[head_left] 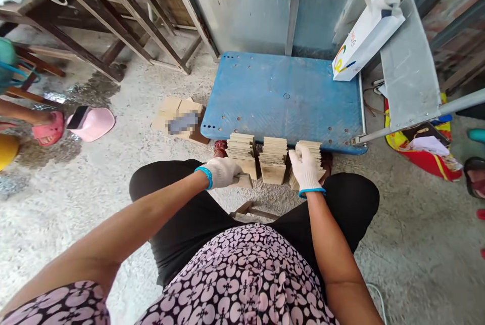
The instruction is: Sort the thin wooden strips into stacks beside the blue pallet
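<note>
Three stacks of thin tan board pieces stand between my knees: a left stack (241, 149), a middle stack (273, 158) and a right stack (311, 149). My left hand (221, 172), in a white knitted glove with a blue cuff, is closed around a flat tan board piece (244, 181) in front of the left stack. Gloved the same way, my right hand (304, 167) lies against the left side of the right stack with its fingers curled. What its fingertips hold, if anything, is hidden.
A blue platform cart (280, 97) is just beyond the stacks, bearing a white paper bag (366, 37). Left of it lies a cardboard box (176, 107). A pink cap (96, 123) and another person's sandalled foot (48, 128) are farther left; a red-yellow bag (420, 155) is right.
</note>
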